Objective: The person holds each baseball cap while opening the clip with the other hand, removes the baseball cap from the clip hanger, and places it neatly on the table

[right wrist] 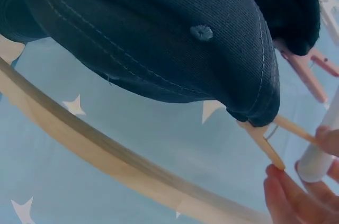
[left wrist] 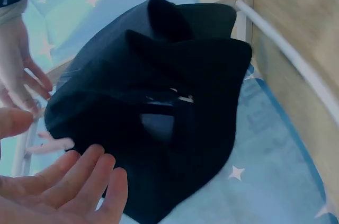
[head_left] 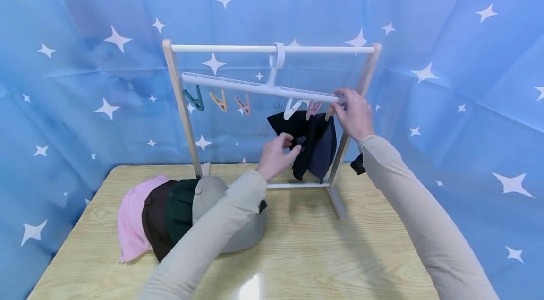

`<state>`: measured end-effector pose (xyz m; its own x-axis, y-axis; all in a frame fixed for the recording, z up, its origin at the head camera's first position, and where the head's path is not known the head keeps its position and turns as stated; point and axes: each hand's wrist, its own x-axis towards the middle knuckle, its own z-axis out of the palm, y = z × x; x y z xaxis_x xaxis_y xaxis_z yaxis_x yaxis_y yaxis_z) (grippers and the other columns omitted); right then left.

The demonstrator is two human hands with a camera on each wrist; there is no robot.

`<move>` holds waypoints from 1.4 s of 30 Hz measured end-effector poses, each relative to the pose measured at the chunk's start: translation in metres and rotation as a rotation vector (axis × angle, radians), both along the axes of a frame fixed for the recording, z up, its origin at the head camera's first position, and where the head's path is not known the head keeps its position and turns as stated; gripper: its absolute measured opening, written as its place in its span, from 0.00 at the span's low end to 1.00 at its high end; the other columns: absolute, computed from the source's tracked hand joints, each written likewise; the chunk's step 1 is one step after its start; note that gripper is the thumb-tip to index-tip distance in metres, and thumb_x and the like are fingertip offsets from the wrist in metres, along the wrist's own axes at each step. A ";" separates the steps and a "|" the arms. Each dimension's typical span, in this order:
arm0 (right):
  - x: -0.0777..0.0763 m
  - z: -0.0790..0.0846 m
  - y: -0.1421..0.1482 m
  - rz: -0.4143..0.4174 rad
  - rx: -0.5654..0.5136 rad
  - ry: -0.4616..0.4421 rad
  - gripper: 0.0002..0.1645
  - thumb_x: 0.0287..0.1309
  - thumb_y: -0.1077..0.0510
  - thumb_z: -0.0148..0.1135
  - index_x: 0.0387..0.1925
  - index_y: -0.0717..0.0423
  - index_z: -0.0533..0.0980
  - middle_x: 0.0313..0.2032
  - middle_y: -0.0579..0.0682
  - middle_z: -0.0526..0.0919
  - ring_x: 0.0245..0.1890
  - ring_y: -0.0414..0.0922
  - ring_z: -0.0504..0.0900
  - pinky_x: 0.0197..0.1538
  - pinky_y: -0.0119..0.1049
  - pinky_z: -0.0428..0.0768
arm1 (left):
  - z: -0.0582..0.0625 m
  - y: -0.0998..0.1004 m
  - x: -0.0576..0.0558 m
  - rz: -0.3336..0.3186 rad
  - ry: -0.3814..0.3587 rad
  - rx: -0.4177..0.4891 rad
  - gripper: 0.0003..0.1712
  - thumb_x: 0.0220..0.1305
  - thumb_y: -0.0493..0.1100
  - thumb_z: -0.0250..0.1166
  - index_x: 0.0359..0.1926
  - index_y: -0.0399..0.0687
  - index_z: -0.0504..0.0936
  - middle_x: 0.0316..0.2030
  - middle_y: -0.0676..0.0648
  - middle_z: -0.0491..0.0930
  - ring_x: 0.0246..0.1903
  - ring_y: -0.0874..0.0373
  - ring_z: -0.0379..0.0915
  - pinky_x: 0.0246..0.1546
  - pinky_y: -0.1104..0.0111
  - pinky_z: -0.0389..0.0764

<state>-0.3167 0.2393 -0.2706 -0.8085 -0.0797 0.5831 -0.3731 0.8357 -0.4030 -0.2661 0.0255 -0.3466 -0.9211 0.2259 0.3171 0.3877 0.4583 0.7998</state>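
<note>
A white hanger [head_left: 242,85] hangs tilted from the rack's top bar, its right end lower. At that end my right hand [head_left: 356,113] pinches the handles of a pale orange clothespin [right wrist: 263,144], fingertips around the hanger's tip. The pin's nose meets the edge of a navy cap [right wrist: 159,33]. Beside it hangs a black cap [head_left: 289,124], near a pink clothespin [head_left: 313,109] and a white clothespin [head_left: 292,109]. My left hand [head_left: 276,156] is at the black cap, fingers loosely bent and holding nothing; in the left wrist view its fingertips overlap the cap's lower edge.
Pink [head_left: 136,210], brown [head_left: 155,215], green [head_left: 180,205] and grey [head_left: 242,234] caps lie in an overlapping row on the wooden table [head_left: 306,252]. Several clothespins, one green [head_left: 194,98], hang from the hanger's left half. The rack's wooden post [head_left: 340,163] stands beside the navy cap.
</note>
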 end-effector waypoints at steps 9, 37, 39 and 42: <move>-0.006 -0.003 -0.004 -0.017 -0.038 -0.003 0.19 0.65 0.59 0.60 0.55 0.63 0.73 0.51 0.64 0.76 0.45 0.60 0.82 0.46 0.52 0.78 | 0.010 0.038 -0.027 0.047 -0.032 -0.078 0.28 0.65 0.49 0.63 0.62 0.41 0.71 0.52 0.43 0.79 0.49 0.53 0.76 0.48 0.65 0.75; 0.012 -0.003 -0.061 -0.126 -0.019 -0.210 0.29 0.60 0.40 0.57 0.12 0.54 0.76 0.08 0.46 0.60 0.08 0.46 0.57 0.14 0.35 0.52 | 0.007 0.027 -0.009 -0.017 -0.073 -0.064 0.25 0.69 0.32 0.48 0.65 0.39 0.70 0.55 0.39 0.77 0.37 0.49 0.77 0.40 0.65 0.73; 0.010 -0.003 -0.059 -0.121 -0.046 -0.259 0.29 0.59 0.39 0.57 0.14 0.55 0.78 0.08 0.46 0.61 0.08 0.44 0.57 0.14 0.35 0.52 | 0.007 0.027 -0.008 -0.035 -0.072 -0.065 0.25 0.69 0.32 0.47 0.66 0.38 0.68 0.54 0.37 0.77 0.33 0.47 0.76 0.38 0.65 0.73; 0.008 -0.002 -0.056 -0.115 -0.089 -0.336 0.29 0.58 0.38 0.57 0.18 0.58 0.81 0.09 0.49 0.67 0.09 0.44 0.59 0.14 0.34 0.54 | 0.007 0.027 -0.006 -0.050 -0.053 -0.079 0.25 0.69 0.32 0.47 0.66 0.38 0.69 0.53 0.37 0.77 0.33 0.47 0.76 0.38 0.65 0.73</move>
